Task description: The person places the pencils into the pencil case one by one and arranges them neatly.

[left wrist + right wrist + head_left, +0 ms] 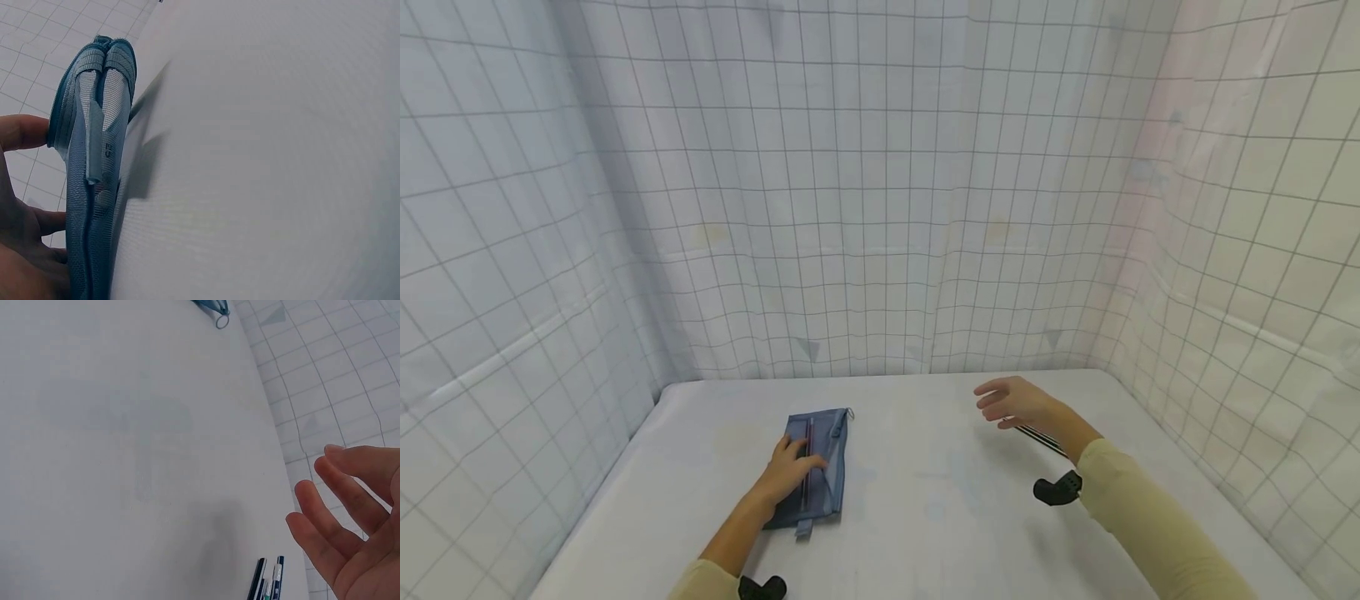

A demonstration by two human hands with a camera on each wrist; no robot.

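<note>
A blue zippered pencil pouch lies flat on the left part of the white table. My left hand rests on top of it with fingers spread; the left wrist view shows the pouch edge-on, fingertips touching its face. On the right, my right hand is raised above the table, fingers loosely bent and holding nothing. Beneath it lie several pens, partly hidden by the hand and forearm. Their ends, the pens, also appear at the bottom of the right wrist view.
The white table is enclosed by white grid-patterned cloth walls at the back and both sides. A metal ring hangs at the pouch's far corner. Black wrist devices sit on both forearms.
</note>
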